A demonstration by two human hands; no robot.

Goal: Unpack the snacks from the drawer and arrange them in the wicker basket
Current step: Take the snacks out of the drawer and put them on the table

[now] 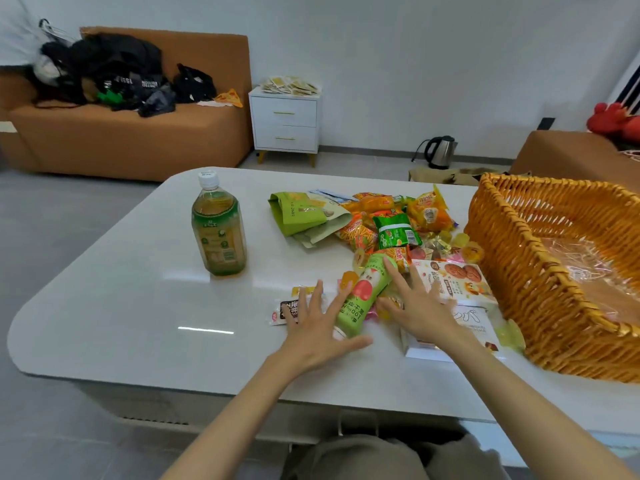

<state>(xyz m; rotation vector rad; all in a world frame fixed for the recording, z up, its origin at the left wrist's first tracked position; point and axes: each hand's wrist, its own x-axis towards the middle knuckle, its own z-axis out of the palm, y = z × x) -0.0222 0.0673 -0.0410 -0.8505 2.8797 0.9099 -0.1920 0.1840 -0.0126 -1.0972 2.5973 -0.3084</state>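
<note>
A glossy white worktop (121, 306) stands in a room with an orange sofa (138, 140), a white nightstand (285, 123) and a kettle (438, 152) on the floor. The snacks (381, 220) lie heaped just beside the wicker basket (519, 265) at the right. A green bottle (363, 292) lying on its side reads "100". The left hand (315, 327) and right hand (420, 306) flank it, fingers spread straight, gripping nothing.

Left grip (317, 327) and right grip (420, 306) are stretched forward, palms down, fingers straight and spread.

Bright snack packets (381, 223) lie heaped toward the tabletop's (138, 306) far right; the orange wicker basket (519, 265), plastic-lined, stands at its right edge.
</note>
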